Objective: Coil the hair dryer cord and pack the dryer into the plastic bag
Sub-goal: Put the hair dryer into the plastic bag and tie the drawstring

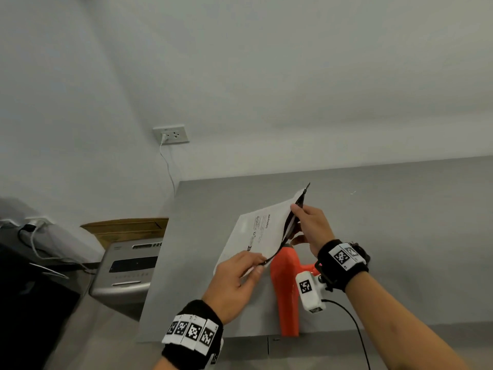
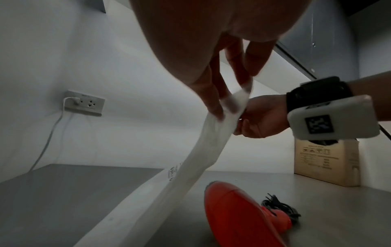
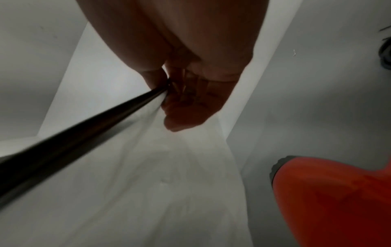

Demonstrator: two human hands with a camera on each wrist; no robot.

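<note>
Head view: both hands, left hand [image 1: 234, 283] and right hand [image 1: 310, 225], pinching plastic bag [image 1: 256, 236] rim above hair dryer [image 1: 286, 292].

One plastic bag [image 1: 256, 236], one hair dryer [image 1: 286, 287], two hands, seemingly one cardboard box [image 2: 327, 164].

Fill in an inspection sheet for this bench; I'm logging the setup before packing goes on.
Surface: grey table, matte.
Job's things: white plastic bag raised off the table at its dark-edged mouth; orange hair dryer lying outside it; cord bundled by the handle.
Clutter: cardboard box.
Hands: left hand and right hand each pinch the bag's mouth.
Cables: white lead in wall socket.
Surroundings: grey appliance.
</note>
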